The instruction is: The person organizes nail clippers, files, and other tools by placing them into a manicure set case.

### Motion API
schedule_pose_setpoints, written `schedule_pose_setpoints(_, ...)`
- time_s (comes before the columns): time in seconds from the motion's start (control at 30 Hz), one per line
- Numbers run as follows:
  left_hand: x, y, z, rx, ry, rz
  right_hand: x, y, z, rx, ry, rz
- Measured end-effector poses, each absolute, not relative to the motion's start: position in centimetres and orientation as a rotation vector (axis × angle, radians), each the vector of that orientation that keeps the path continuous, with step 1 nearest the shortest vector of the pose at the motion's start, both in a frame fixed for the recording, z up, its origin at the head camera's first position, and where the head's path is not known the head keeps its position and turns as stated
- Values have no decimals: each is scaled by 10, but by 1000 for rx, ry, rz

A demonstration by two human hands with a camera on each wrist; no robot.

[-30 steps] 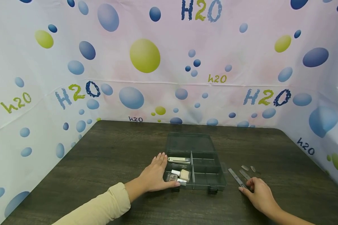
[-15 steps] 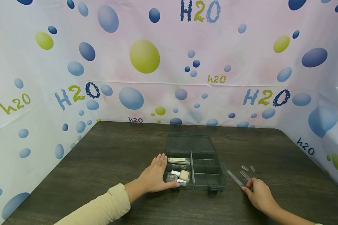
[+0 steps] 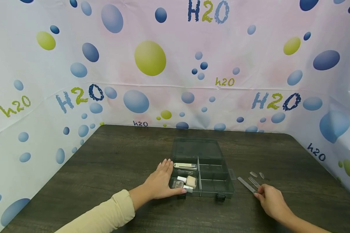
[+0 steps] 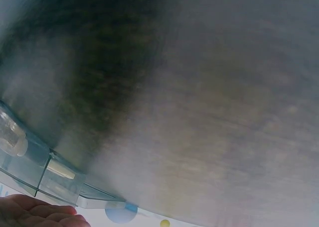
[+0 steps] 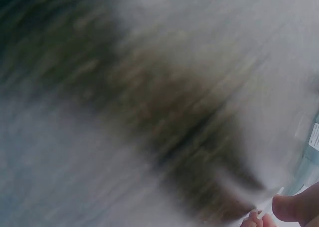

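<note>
A see-through dark plastic box (image 3: 217,183) with dividers sits on the table, its lid (image 3: 196,148) folded back. My left hand (image 3: 160,183) rests along the box's left side, fingers straight, thumb at the front edge. In the left compartments lie a nail clipper (image 3: 185,166) and nail polish bottles, one cream (image 3: 191,182) and one clear (image 3: 178,183). To the right of the box, my right hand (image 3: 272,200) pinches the near end of a flat grey nail file (image 3: 245,184) between thumb and fingers. The right wrist view catches the nail file (image 5: 269,203) edge-on.
Small clear pieces (image 3: 253,174) lie beyond the right hand, with a longer clear strip (image 3: 254,182) near its fingertips. Two black latches, one of them a right latch (image 3: 220,196), stick out at the box's front. A printed curtain (image 3: 175,64) closes off the table (image 3: 128,145) behind.
The right hand has shifted slightly to the right with the nail file, after the file's far end first swung a little toward the box. The left hand and box stay put.
</note>
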State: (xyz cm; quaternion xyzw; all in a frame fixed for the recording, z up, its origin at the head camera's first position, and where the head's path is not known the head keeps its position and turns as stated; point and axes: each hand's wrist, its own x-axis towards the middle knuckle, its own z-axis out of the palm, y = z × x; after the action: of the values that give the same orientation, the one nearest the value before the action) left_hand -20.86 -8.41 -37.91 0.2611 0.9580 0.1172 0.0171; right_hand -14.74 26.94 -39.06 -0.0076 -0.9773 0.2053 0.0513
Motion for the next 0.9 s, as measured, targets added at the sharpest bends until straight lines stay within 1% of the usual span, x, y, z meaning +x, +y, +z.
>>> schedule_pose_setpoints(0.27,-207,-85,-378,820,2976,368,-147,272,-384,1,-2935,632)
schedule_pose_setpoints(0.6,-208,-84,-379,827,2969,389,-146,269,-372,67,-2701,632)
schedule_pose_setpoints(0.9,-207,-85,-378,809,2963,391,-152,257,-361,253,-2540,668)
